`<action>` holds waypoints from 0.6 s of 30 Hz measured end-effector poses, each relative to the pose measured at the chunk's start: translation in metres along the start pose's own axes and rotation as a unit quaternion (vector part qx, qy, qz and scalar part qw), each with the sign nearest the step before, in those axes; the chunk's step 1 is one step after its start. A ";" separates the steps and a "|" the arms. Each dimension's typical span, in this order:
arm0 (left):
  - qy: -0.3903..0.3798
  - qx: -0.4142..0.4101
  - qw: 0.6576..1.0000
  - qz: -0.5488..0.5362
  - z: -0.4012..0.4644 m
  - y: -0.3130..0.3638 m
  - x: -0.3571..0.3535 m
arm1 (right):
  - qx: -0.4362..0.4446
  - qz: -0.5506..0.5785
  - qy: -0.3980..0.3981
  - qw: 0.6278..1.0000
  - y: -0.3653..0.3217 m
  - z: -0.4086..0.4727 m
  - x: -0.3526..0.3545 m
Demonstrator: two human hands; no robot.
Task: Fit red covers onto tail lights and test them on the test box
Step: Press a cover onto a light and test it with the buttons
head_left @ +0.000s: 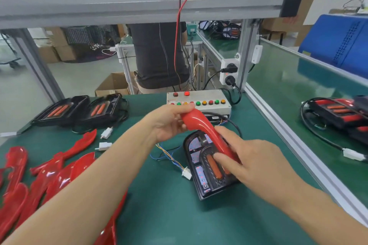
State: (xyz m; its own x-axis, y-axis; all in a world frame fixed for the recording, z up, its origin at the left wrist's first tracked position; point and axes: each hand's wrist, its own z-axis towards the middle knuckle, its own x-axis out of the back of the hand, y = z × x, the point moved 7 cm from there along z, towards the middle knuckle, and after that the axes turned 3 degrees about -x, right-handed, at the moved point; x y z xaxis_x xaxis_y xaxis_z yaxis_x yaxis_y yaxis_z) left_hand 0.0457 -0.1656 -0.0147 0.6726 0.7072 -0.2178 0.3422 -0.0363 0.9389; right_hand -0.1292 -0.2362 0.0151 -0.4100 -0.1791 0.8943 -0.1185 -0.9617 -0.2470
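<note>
Forearms reach in from the near edge over the green counter [159, 215]. The right hand [256, 163] lies over the lower end of a red cover [205, 131], its fingers [223, 158] nearly straight and pressing that end down onto the tail light [201, 173], which lies face up on the counter just under both hands. The left hand [169, 123] grips the cover's upper end, fingers curled round it, and holds that end raised, so the cover slants above the housing and is not yet seated.

To do this well, I would keep the pressed end located in its channel, then lower the raised end along the curve of the housing, pressing progressively rather than forcing the far tip first; a twist could crack the thin plastic or miss a clip.

Loose red covers [49, 177] lie to the left, and the lamp's white connector [186, 173] lies unplugged beside it. Farther off sits the test box [199, 100] with its coloured buttons, and two more tail lights [79, 110] wait at far left.
</note>
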 end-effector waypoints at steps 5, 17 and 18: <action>0.118 -0.060 0.940 0.314 0.017 -0.007 0.018 | -0.064 -0.010 -0.018 0.998 0.032 -0.004 0.005; 0.112 -0.042 0.849 0.514 0.025 -0.036 0.007 | -0.075 -0.063 -0.069 0.993 0.046 -0.017 -0.012; 0.124 -0.049 0.865 0.484 0.023 -0.034 0.004 | -0.075 -0.062 -0.068 0.993 0.047 -0.018 -0.013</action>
State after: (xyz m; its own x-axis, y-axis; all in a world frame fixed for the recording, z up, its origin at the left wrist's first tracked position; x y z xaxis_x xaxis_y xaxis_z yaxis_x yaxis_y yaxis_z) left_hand 0.0516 -0.1782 -0.0537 0.4477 0.5091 0.7351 -0.3685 -0.6440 0.6704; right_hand -0.1455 -0.2753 -0.0145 -0.2590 -0.0971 0.9610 -0.2986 -0.9382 -0.1753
